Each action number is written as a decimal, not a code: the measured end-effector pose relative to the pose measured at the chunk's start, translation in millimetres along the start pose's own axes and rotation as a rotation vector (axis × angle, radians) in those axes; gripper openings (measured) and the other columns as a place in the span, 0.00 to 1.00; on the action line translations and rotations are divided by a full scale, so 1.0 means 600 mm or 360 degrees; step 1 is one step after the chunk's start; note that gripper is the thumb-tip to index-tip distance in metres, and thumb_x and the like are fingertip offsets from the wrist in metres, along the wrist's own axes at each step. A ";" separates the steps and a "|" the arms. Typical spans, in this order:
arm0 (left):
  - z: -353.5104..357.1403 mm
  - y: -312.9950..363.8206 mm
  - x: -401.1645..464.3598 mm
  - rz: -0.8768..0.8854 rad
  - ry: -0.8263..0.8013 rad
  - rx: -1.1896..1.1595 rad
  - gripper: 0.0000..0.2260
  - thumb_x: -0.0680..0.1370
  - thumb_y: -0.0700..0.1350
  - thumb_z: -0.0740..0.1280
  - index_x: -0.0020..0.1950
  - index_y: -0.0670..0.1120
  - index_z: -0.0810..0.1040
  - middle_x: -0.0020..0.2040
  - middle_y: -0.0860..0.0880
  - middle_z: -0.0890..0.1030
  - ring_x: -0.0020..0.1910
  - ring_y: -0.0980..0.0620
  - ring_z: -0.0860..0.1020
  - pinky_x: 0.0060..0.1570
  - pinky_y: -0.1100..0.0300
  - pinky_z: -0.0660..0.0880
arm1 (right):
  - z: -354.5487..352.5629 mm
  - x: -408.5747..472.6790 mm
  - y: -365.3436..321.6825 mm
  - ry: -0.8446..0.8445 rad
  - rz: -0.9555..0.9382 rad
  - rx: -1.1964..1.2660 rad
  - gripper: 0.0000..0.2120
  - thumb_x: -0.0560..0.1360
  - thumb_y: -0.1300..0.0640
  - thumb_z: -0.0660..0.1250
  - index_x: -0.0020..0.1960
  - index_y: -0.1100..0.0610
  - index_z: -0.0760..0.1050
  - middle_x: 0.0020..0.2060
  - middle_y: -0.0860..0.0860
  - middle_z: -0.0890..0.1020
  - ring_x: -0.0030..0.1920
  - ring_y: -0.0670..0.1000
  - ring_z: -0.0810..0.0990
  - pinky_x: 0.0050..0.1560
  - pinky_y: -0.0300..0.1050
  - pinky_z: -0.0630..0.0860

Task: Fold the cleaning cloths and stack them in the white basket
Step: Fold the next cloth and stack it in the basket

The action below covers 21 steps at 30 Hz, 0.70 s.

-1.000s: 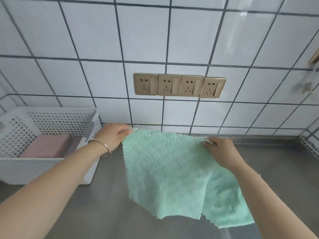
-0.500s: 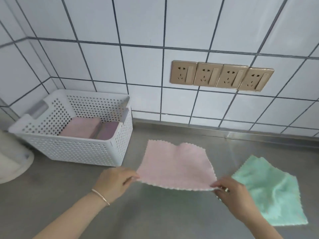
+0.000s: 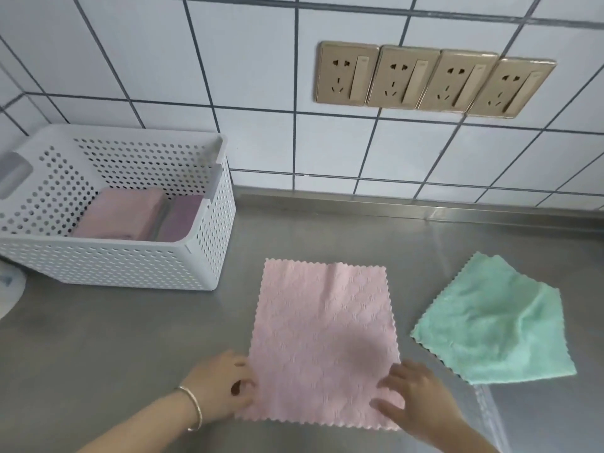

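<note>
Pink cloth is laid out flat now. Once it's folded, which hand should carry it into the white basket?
Left. The left hand is at the pink cloth on the white basket side; the right hand would have to cross over.

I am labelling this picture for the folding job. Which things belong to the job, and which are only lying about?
Job: pink cloth spread flat, left hand and right hand at its near corners; green cloth; white basket; folded cloths in it.

Lying about: wall sockets; steel counter.
</note>
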<state>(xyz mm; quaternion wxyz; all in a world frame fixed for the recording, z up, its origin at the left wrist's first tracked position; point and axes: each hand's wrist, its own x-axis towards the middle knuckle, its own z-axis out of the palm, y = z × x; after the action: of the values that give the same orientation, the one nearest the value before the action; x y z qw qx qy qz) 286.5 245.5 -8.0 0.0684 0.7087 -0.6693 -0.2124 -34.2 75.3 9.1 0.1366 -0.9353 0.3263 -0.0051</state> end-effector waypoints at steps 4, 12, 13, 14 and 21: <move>-0.059 -0.020 0.130 -0.0891 0.0266 -0.0669 0.06 0.75 0.47 0.65 0.48 0.49 0.81 0.45 0.50 0.82 0.46 0.50 0.78 0.50 0.59 0.73 | -0.038 0.119 0.027 -0.0002 0.0891 0.0424 0.10 0.75 0.49 0.61 0.37 0.47 0.78 0.31 0.44 0.74 0.36 0.53 0.74 0.34 0.42 0.67; -0.073 -0.029 0.292 -0.1494 0.0365 -0.0724 0.12 0.76 0.49 0.60 0.36 0.46 0.78 0.38 0.44 0.79 0.38 0.44 0.75 0.39 0.61 0.68 | -0.021 0.266 0.078 -0.0128 0.1622 0.0848 0.10 0.73 0.57 0.60 0.38 0.56 0.79 0.38 0.55 0.82 0.37 0.56 0.78 0.39 0.41 0.73; -0.072 -0.026 0.299 -0.1496 0.0383 -0.0677 0.12 0.77 0.49 0.60 0.38 0.46 0.79 0.40 0.43 0.79 0.40 0.43 0.75 0.40 0.61 0.67 | -0.019 0.271 0.078 -0.0139 0.1635 0.0823 0.11 0.73 0.56 0.60 0.36 0.56 0.78 0.36 0.55 0.80 0.37 0.56 0.78 0.40 0.42 0.74; -0.070 -0.023 0.303 -0.1523 0.0403 -0.0648 0.12 0.78 0.47 0.60 0.41 0.46 0.81 0.42 0.42 0.80 0.41 0.42 0.76 0.41 0.61 0.67 | -0.014 0.274 0.080 -0.0143 0.1647 0.0802 0.12 0.74 0.56 0.60 0.34 0.56 0.77 0.34 0.55 0.79 0.37 0.57 0.78 0.41 0.43 0.75; -0.055 -0.042 0.306 -0.1541 0.0561 -0.0406 0.11 0.77 0.43 0.60 0.46 0.43 0.82 0.49 0.40 0.82 0.44 0.40 0.77 0.39 0.59 0.68 | 0.006 0.269 0.088 -0.0056 0.1707 0.0691 0.16 0.78 0.50 0.58 0.44 0.58 0.80 0.44 0.58 0.81 0.42 0.57 0.76 0.42 0.43 0.70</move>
<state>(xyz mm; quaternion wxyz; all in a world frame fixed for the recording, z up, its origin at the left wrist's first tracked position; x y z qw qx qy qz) 325.1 62.2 -26.6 0.1596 0.9476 -0.2127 -0.1770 61.3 -62.2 -20.7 0.3142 -0.5898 0.7438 0.0136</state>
